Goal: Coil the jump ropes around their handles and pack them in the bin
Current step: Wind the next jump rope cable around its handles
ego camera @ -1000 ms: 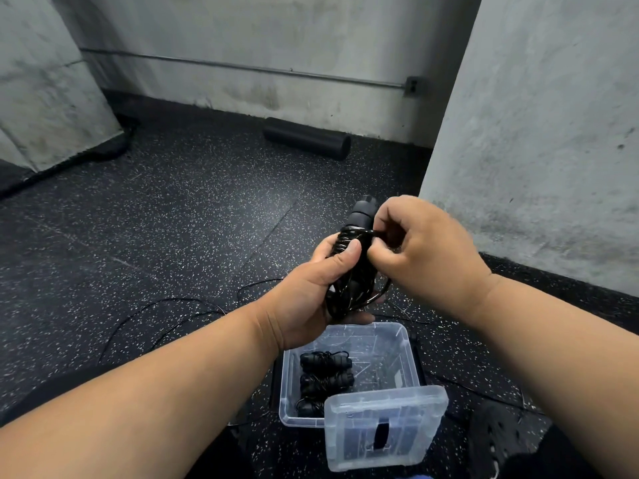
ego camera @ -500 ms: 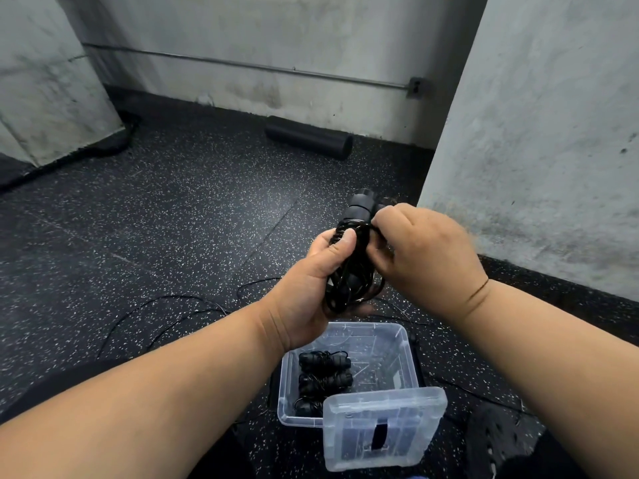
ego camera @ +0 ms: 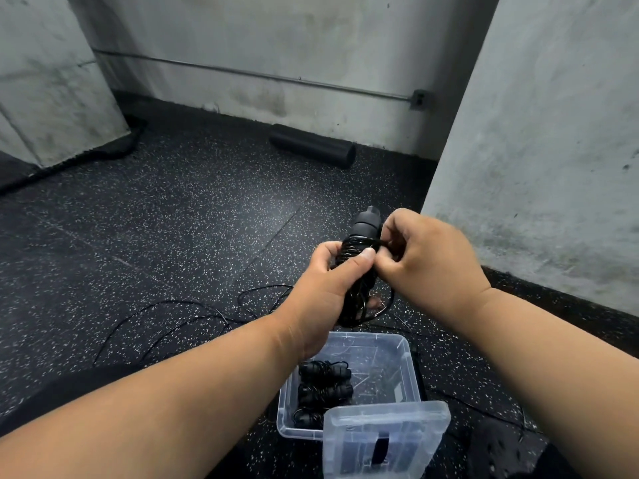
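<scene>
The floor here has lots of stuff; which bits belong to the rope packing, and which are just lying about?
Part of the job:
coiled rope held by left hand and right hand
clear bin
packed ropes
loose rope
bin lid

Lying about:
foam roller
wall pipe

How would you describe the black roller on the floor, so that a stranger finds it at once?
Look at the far concrete wall with the thin metal pipe running along it. At its foot, on the speckled floor, lies a black foam roller. Unlike the thin ropes nearby, it is one thick, short cylinder.
</scene>
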The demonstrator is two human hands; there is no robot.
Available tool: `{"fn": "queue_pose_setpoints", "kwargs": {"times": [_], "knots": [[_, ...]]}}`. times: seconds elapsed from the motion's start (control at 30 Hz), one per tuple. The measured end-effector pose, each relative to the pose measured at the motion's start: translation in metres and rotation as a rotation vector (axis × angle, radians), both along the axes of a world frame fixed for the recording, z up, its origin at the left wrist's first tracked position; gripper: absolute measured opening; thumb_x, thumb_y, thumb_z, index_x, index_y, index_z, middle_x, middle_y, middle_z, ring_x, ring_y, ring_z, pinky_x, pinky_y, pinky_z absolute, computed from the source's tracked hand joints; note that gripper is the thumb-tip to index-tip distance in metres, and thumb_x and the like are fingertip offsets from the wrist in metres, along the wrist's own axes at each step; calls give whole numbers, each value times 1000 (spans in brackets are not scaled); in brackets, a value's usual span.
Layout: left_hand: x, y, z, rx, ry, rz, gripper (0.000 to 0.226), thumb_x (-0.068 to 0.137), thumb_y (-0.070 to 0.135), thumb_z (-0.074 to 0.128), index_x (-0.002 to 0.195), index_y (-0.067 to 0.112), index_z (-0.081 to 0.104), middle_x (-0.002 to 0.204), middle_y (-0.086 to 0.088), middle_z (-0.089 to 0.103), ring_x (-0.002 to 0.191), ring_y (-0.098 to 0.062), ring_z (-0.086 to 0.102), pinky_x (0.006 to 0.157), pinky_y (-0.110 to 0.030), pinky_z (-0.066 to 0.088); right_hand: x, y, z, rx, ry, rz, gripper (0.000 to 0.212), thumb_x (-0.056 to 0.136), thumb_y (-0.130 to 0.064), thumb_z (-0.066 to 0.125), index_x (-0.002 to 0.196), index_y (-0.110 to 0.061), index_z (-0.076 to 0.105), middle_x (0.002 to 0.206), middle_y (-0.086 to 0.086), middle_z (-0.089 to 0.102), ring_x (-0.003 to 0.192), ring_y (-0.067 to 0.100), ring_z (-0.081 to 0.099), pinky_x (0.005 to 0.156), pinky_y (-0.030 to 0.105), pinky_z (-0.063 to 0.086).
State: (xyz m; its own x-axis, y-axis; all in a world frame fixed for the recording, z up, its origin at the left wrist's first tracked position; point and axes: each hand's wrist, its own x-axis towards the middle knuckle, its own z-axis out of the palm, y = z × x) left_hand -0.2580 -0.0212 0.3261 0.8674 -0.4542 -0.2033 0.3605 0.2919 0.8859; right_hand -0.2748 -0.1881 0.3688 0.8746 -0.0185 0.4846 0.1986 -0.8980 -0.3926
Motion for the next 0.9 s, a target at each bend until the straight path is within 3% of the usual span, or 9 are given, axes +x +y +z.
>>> {"fn": "queue_pose_setpoints", "kwargs": {"times": [0.13,0.27,0.4,0.57,0.67,0.77,0.83,0.9], "knots": [[2,2,-3,40,-14,-36,48,84,45,84,121,28,58,106,-3,76,87,-30,73,74,-42,64,-1,1,-3,-29,11,-22,18,78,-29,67,79,-26,50,62,-11,53,59,10,50,55,31,40],[4,5,-3,80,-81,-25,41,89,47,79,117,31,55,94,0,76,80,-30,74,61,-35,60,-2,0,-1,96,68,21,15,75,-35,64,76,-28,51,72,-14,62,69,8,57,52,25,40],[4,6,-6,108,-78,-7,37,95,42,77,120,28,54,108,-9,75,81,-30,73,58,-32,58,-3,0,-3,118,170,95,12,76,-28,68,76,-27,55,68,-11,61,65,8,56,53,25,41],[9,11,-2,96,-56,-59,40,93,40,77,122,25,54,114,-9,71,83,-33,73,57,-32,58,3,-24,5,501,420,280,24,92,-2,64,88,-23,75,78,12,72,58,8,54,54,19,43],[10,10,-1,109,-65,-99,48,86,42,78,123,23,54,112,-9,71,85,-34,73,55,-31,57,6,-34,7,601,479,342,16,95,-1,70,90,-15,75,72,17,63,66,15,60,63,21,50],[11,9,-4,158,-120,-107,40,86,43,79,116,29,57,106,-8,72,87,-36,72,62,-34,53,6,-35,3,693,494,271,9,89,-5,79,90,-12,72,66,13,63,60,18,64,58,25,52],[12,9,-6,195,-151,-110,38,85,47,81,113,34,58,104,-4,75,87,-35,74,64,-37,52,5,-36,1,584,466,236,8,88,-13,81,87,-17,75,66,9,68,61,13,65,61,27,53],[12,9,-8,212,-165,-117,41,82,51,83,111,36,59,104,-2,76,87,-32,75,61,-35,55,3,-39,0,292,381,199,6,88,-24,81,86,-25,76,69,-7,72,58,1,60,59,22,49]]}}
